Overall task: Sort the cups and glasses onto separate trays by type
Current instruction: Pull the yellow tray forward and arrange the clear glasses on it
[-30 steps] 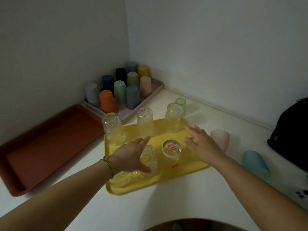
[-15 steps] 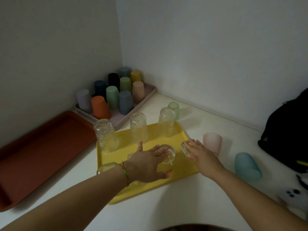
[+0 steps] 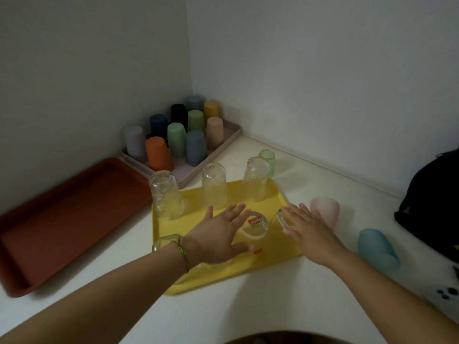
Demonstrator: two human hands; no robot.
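Observation:
A yellow tray in the middle holds three tall textured glasses, upside down along its back: left, middle, right. A short glass with a red label stands at the tray's front. My left hand hovers flat beside and partly over it, fingers straight. Another short glass shows under my left wrist. My right hand lies flat with fingers straight, its fingertips against a short glass near the tray's right edge. Several coloured plastic cups stand on a pink tray at the back.
A red-brown tray lies at the left. Loose on the counter are a green cup, a pink cup and a blue cup on its side. A black bag and a white controller sit at the right.
My left hand moved right from the front-left glass to beside the labelled glass. My right hand drew back to the short glass at the tray's right edge.

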